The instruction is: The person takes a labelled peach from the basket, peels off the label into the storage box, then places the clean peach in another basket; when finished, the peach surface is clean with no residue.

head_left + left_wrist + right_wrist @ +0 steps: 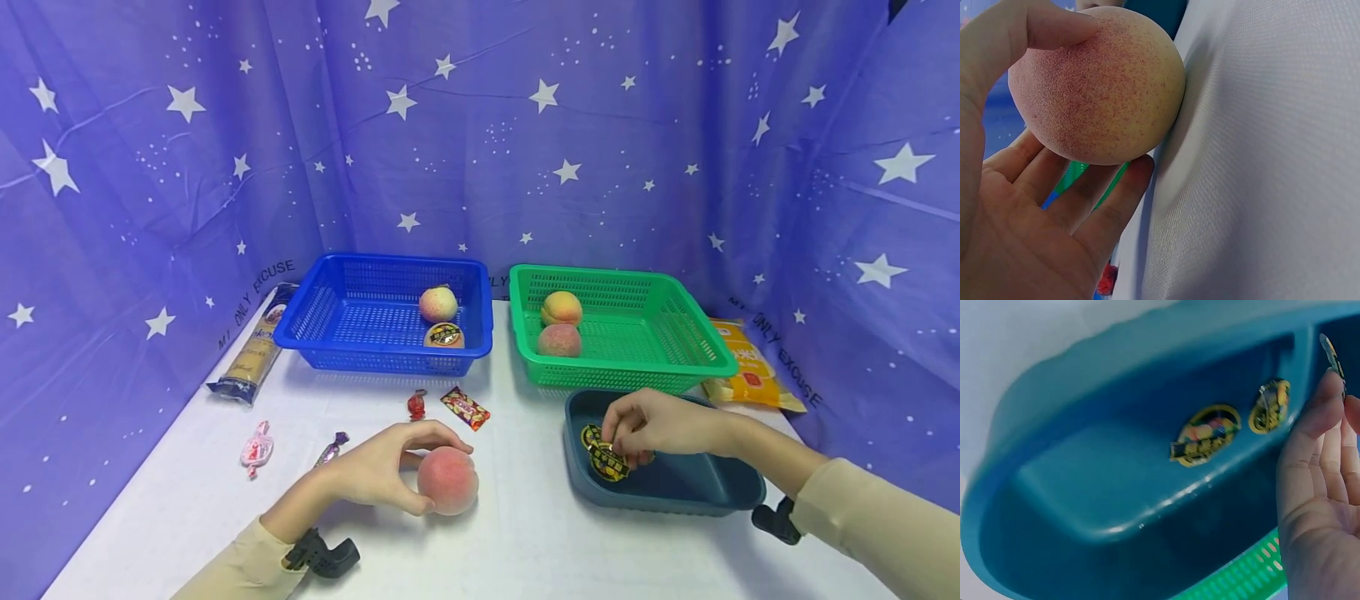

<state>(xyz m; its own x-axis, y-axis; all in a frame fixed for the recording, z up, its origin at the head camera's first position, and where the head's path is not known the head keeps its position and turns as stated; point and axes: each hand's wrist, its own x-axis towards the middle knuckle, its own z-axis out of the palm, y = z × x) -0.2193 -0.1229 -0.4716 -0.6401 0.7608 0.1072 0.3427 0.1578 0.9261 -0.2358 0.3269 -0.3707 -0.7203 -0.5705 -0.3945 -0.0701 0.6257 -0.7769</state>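
Note:
A pinkish-red peach [448,481] rests on the white cloth, and my left hand [367,468] holds it from the left. The left wrist view shows the thumb [1063,28] against one side of the peach and the fingertips against the other. Over the dark teal basin [667,504], my right hand [663,423] pinches a thin sticker [1335,362] between thumb and fingers. Two more black-and-yellow stickers, one larger [1207,434] and one narrower [1269,406], lie in the basin in the right wrist view.
Behind stand a blue basket [382,360] and a green basket [630,375], each with two peaches. A noodle-like packet [255,350] lies far left, a yellow packet [753,371] far right. Wrapped candies, including a red one [416,404] and a bar [466,408], lie near my left hand.

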